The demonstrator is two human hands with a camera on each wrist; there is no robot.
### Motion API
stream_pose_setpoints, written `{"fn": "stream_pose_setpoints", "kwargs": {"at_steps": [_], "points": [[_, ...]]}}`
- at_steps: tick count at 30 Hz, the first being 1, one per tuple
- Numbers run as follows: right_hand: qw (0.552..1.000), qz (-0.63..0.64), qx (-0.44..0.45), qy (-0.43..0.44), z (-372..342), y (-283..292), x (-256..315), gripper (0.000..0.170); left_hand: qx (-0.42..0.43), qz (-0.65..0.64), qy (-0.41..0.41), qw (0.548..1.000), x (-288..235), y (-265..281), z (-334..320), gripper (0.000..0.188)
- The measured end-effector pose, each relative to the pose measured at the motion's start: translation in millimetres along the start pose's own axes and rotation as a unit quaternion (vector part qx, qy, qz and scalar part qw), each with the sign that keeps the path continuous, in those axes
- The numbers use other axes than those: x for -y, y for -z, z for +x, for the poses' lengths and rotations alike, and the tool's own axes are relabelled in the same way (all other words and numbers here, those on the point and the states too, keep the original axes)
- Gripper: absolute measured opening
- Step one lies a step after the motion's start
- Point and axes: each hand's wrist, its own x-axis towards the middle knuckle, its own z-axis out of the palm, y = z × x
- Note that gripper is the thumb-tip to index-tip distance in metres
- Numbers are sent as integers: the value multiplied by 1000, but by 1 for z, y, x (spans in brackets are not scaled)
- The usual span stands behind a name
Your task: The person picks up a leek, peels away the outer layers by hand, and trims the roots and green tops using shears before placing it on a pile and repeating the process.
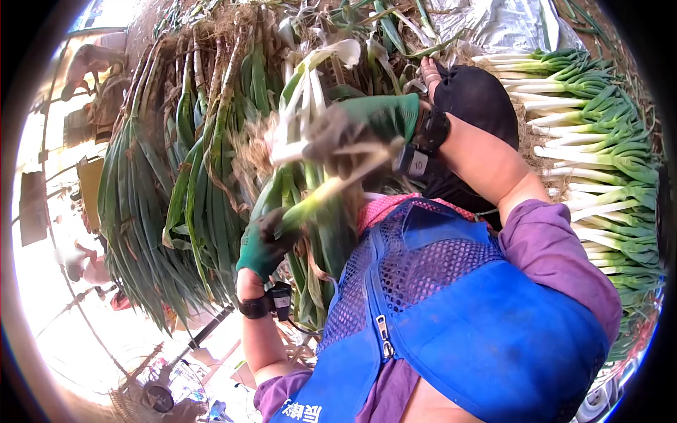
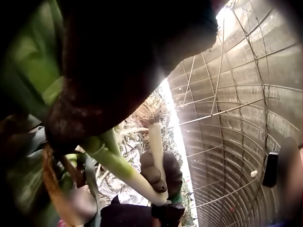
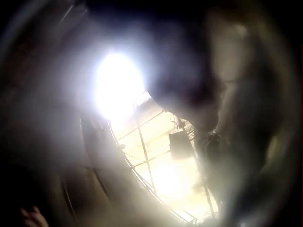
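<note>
In the head view my left hand, in a green and dark glove, grips the green part of a leek; its white end slants up to the right. Above it my gloved right hand, blurred, curls round a white stalk with roots at its left end. The left wrist view shows my left hand large and dark over the leek. Further off, fingers of my right hand wrap a white stalk. Blur and glare hide the right hand's work in the right wrist view.
Long untrimmed leeks lie piled to the left. A row of leeks with white stalks lines the right side, near silver sheeting. Another person in a black head covering is close behind the right wrist.
</note>
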Motion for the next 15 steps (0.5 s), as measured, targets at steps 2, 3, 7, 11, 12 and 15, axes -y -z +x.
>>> {"fn": "stream_pose_setpoints", "kwargs": {"at_steps": [2,3,7,11,12,15], "points": [[966,-258,-7,36,5,-13,-23,38,-70,130,-43,988,-11,-8,0,35],[934,-353,-34,-36,4,-35,-7,37,-85,153,-54,983,-11,-17,0,33],[758,-634,-139,64,-9,-105,0,23,-59,88,104,989,32,-59,-21,44],[748,-591,-177,244,-16,-126,6,16,-109,161,68,978,141,-100,-56,49],[734,-597,-194,258,-13,-126,8,18,-143,157,42,976,150,-104,-58,51],[664,-653,-249,266,2,-127,12,15,-200,159,-21,967,173,-110,-62,55]]}}
